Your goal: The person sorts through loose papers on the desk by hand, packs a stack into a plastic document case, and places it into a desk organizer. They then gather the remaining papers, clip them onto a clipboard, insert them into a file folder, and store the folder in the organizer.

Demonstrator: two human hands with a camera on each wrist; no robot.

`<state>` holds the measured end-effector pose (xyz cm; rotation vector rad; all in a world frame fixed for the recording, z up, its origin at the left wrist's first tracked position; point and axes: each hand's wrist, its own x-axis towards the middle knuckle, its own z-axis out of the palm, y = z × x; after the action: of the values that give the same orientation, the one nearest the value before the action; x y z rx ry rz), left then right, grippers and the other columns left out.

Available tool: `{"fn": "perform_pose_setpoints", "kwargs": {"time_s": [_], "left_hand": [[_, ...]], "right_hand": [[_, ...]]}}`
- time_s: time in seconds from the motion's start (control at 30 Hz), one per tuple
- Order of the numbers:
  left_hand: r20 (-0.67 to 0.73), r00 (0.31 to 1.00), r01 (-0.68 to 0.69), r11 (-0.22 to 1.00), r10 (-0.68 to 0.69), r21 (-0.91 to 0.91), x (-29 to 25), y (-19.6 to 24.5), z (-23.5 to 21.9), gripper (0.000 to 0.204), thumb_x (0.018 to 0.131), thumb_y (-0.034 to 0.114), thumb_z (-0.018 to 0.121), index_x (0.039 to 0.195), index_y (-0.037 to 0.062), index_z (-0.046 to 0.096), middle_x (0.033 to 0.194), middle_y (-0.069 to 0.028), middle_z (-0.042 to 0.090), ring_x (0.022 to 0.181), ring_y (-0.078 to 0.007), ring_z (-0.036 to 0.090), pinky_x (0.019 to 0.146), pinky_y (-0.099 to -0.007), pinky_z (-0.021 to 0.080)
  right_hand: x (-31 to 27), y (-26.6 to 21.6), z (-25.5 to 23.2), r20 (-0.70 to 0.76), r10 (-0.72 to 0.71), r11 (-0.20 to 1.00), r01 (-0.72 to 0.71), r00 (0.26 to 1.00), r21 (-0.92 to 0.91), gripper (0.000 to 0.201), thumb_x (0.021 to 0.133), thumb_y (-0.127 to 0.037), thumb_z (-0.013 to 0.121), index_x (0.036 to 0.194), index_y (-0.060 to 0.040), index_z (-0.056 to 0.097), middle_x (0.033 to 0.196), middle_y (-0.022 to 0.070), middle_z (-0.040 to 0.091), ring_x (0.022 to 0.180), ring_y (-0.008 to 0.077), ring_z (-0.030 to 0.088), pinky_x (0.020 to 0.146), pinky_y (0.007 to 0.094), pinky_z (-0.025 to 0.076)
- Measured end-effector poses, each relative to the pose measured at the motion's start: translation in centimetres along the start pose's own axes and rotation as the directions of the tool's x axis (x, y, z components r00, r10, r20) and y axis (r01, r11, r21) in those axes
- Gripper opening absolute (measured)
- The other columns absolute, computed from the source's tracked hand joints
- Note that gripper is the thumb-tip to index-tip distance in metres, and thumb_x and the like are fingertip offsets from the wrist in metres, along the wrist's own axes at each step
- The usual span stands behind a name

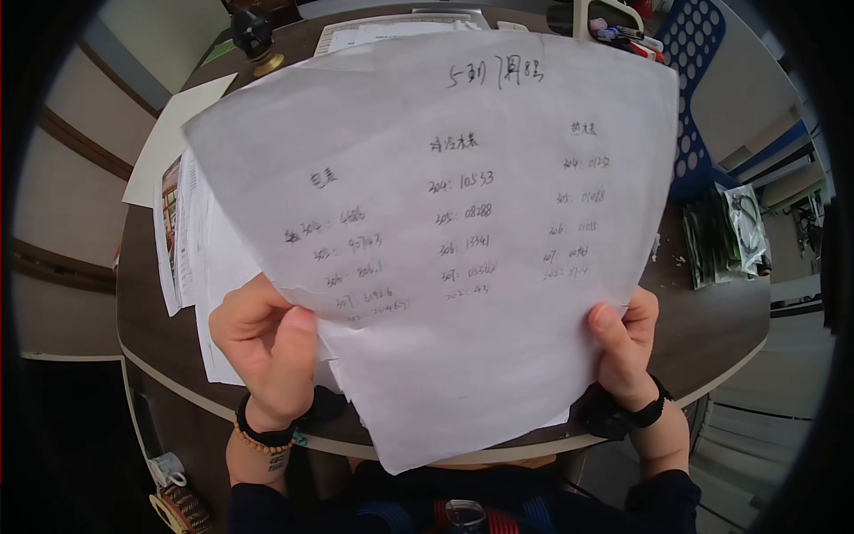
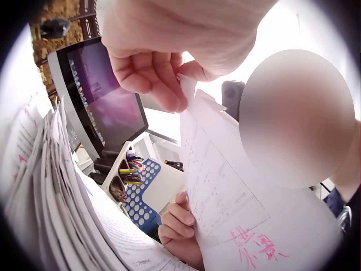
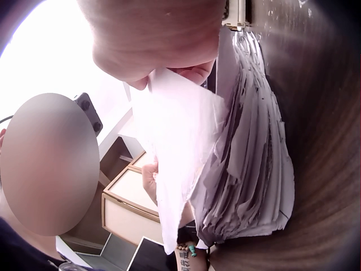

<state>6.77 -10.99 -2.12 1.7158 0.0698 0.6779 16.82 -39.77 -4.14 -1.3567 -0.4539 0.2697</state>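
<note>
A large white sheet of paper with handwritten columns of numbers is held up in front of the body in the head view. My left hand pinches its left edge between thumb and fingers. At the opposite edge, my right hand grips the sheet with the thumb on the written face. Pink handwriting and a faint ruled box show on the other face of the sheet in the left wrist view. Close beside it stands a thick stack of worn papers, mostly hidden behind the sheet in the head view.
A dark desk lies beneath. More papers spread at its left. A pen holder and blue perforated panel stand at the back right, near clear plastic packets. A monitor shows in the left wrist view.
</note>
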Motion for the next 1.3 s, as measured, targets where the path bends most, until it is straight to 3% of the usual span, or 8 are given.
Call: {"fn": "perform_pose_setpoints", "kwargs": {"time_s": [0.53,0.6,0.63,0.7,0.8,0.9,1.23,1.3], "left_hand": [[-0.040,0.996,-0.082,0.985,0.077,-0.152,0.2,-0.6,0.1,0.022,0.085,0.012,0.055,0.087,-0.0079,0.063,0.083,-0.0099,0.066,0.079,-0.0118,0.058,0.075,-0.0249,0.044],[-0.176,0.966,0.089,0.887,-0.187,-0.454,0.6,1.5,2.3,0.028,0.086,0.021,0.062,0.090,-0.0064,0.062,0.085,-0.0101,0.066,0.079,-0.0107,0.057,0.075,-0.0251,0.044],[-0.177,0.967,0.087,0.887,-0.186,-0.454,0.6,1.2,2.3,0.028,0.086,0.021,0.062,0.090,-0.0064,0.062,0.085,-0.0101,0.066,0.079,-0.0107,0.057,0.075,-0.0251,0.044],[-0.157,0.987,-0.023,0.977,-0.011,-0.213,0.4,0.5,2.4,0.031,0.087,0.025,0.068,0.091,-0.0053,0.061,0.088,-0.0098,0.066,0.080,-0.0095,0.057,0.076,-0.0248,0.044],[-0.037,0.999,-0.034,0.998,0.032,-0.056,0.4,0.5,1.3,0.026,0.087,0.021,0.070,0.087,-0.0038,0.062,0.086,-0.0082,0.066,0.078,-0.0086,0.056,0.074,-0.0239,0.044],[-0.065,0.997,-0.038,0.997,0.034,-0.063,0.2,0.4,0.9,0.021,0.088,0.017,0.070,0.086,-0.0031,0.062,0.083,-0.0066,0.065,0.075,-0.0078,0.054,0.071,-0.0232,0.043],[-0.107,0.993,-0.055,0.998,0.054,-0.011,-0.1,0.4,0.8,0.025,0.089,0.021,0.069,0.082,-0.0022,0.061,0.075,-0.0032,0.062,0.067,-0.0059,0.048,0.063,-0.0206,0.037],[-0.009,0.999,-0.052,0.996,0.053,0.069,-0.3,0.3,0.2,0.031,0.095,0.027,0.061,0.092,-0.0041,0.062,0.091,-0.0073,0.065,0.081,-0.0091,0.054,0.077,-0.0238,0.042]], "right_hand": [[-0.3,0.0,-0.3,-0.012,-0.063,0.995,0.062,0.998,-0.082,0.016,0.092,-0.010,0.060,0.095,0.0042,0.066,0.092,0.0062,0.068,0.080,0.0094,0.057,0.073,0.0248,0.045],[-0.2,-0.1,-0.1,-0.025,-0.077,0.992,0.075,0.997,-0.098,0.016,0.092,-0.011,0.060,0.094,0.0038,0.066,0.091,0.0057,0.067,0.080,0.0095,0.056,0.073,0.0248,0.045],[-0.3,0.0,-0.3,-0.024,-0.079,0.992,0.076,0.997,-0.098,0.016,0.092,-0.011,0.060,0.094,0.0038,0.066,0.091,0.0057,0.067,0.080,0.0095,0.056,0.073,0.0248,0.045],[-0.5,0.2,-1.1,0.048,-0.041,0.993,0.046,0.998,-0.107,0.027,0.093,-0.019,0.059,0.106,0.0044,0.066,0.106,0.0104,0.068,0.094,0.0129,0.060,0.086,0.0274,0.045],[-0.4,0.0,-0.9,0.039,-0.041,0.994,0.045,0.998,-0.102,0.027,0.093,-0.019,0.059,0.106,0.0044,0.066,0.107,0.0106,0.068,0.095,0.0132,0.060,0.086,0.0276,0.045],[-0.1,-0.2,-0.1,-0.002,-0.097,0.992,0.097,0.995,-0.084,0.019,0.091,-0.011,0.060,0.095,0.0057,0.067,0.093,0.0095,0.069,0.081,0.0111,0.059,0.072,0.0251,0.045],[-0.1,-0.2,-0.3,0.019,-0.085,0.995,0.086,0.996,-0.058,0.019,0.090,-0.010,0.060,0.095,0.0063,0.067,0.094,0.0106,0.069,0.080,0.0125,0.060,0.072,0.0259,0.046],[-0.1,-0.2,-0.2,0.017,-0.090,0.995,0.091,0.996,-0.037,0.018,0.089,-0.010,0.060,0.095,0.0063,0.067,0.094,0.0108,0.069,0.081,0.0128,0.060,0.073,0.0265,0.046]]}}
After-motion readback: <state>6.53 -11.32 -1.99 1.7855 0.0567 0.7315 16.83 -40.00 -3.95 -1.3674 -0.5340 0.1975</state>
